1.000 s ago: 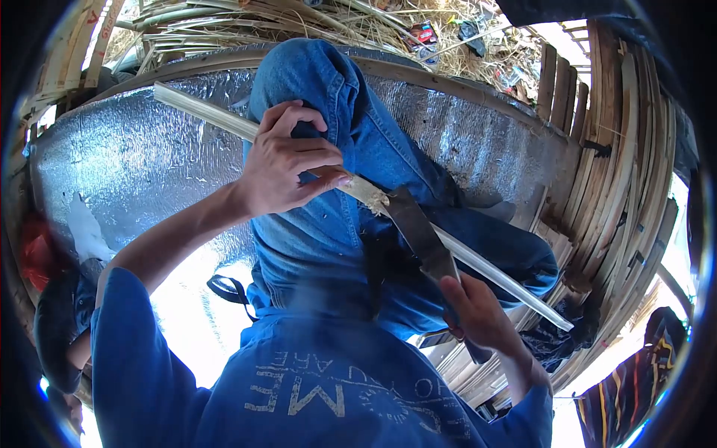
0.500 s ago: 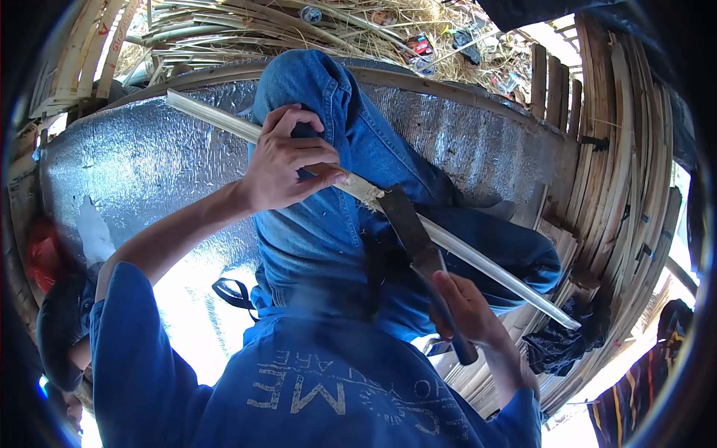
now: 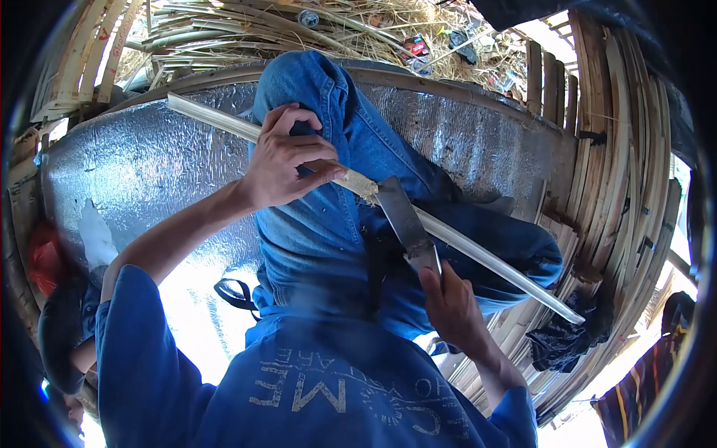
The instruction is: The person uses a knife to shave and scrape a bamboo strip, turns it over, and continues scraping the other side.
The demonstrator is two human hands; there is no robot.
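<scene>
A long pale strip that looks like split bamboo [image 3: 497, 263] lies slantwise across my jeans, from upper left to lower right. My left hand [image 3: 293, 160] is closed around it near my raised knee, with the thumb along its top. Just past that thumb, the strip has a rough, frayed patch [image 3: 362, 185]. In my right hand [image 3: 452, 305] is a knife with a broad, dark blade [image 3: 404, 218]; the fingers are wrapped round its handle, which they mostly hide. The blade's tip end touches or overlaps the strip beside the frayed patch.
I sit on a shiny foil-like mat [image 3: 149, 157]. Bamboo strips [image 3: 216, 33] and straw litter lie beyond it, and stacked slats [image 3: 624, 142] stand at the right. Black plastic [image 3: 560, 340] lies near the strip's lower end. Another person's arm [image 3: 82, 355] shows at the left edge.
My right hand has moved up a little and turned the knife, so the blade's flat face now shows brighter. The left hand and the strip have stayed almost still.
</scene>
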